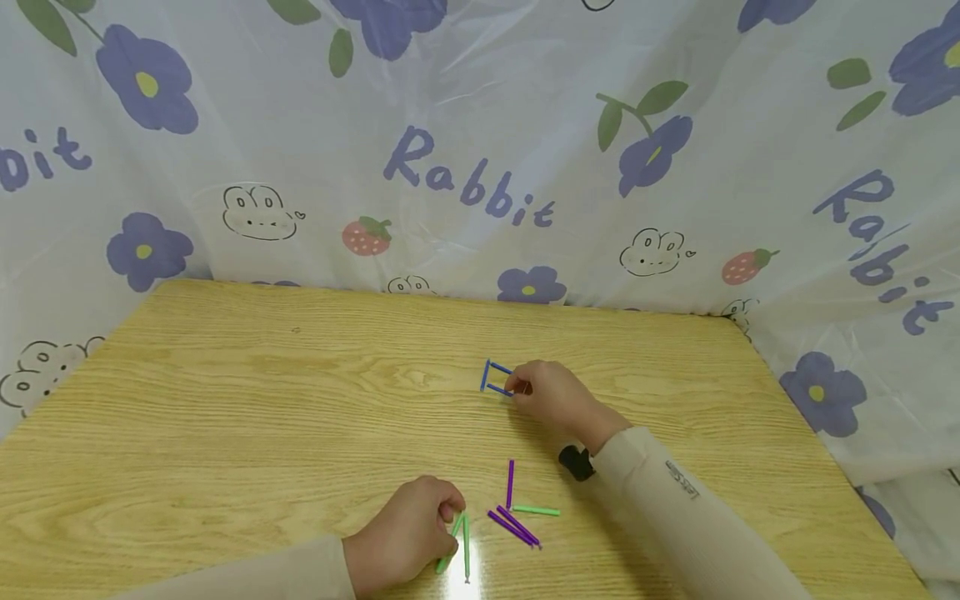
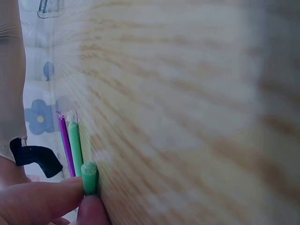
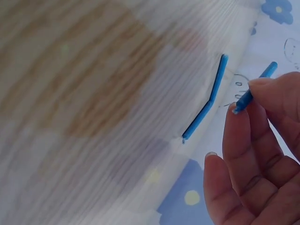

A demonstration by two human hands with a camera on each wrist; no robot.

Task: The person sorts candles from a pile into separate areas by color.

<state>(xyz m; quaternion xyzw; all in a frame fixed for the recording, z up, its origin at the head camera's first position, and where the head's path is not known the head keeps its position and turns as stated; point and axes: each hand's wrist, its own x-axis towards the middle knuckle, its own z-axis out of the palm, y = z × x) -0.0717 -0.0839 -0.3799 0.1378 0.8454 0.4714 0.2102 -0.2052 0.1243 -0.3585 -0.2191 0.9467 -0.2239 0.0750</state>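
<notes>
My right hand (image 1: pixel 551 396) pinches a thin blue candle (image 3: pixel 269 70) between thumb and fingertips, at the table's middle. Two other blue candles (image 3: pixel 218 82) lie end to end at an angle in the right wrist view. From above, the blue candles (image 1: pixel 485 375) outline a shape with its right side hidden by my fingers. Near the front, my left hand (image 1: pixel 408 533) pinches a green candle (image 2: pixel 90 176) by thumb and finger. A second green candle (image 1: pixel 467 550) lies right beside it, their upper ends close together.
Right of my left hand lie several purple candles (image 1: pixel 511 483), two of them slanting side by side. One more green candle (image 1: pixel 536 510) lies across near them. A black strap (image 1: pixel 576 462) shows at my right wrist. A printed curtain (image 1: pixel 465 100) hangs behind the wooden table (image 1: pixel 262 417).
</notes>
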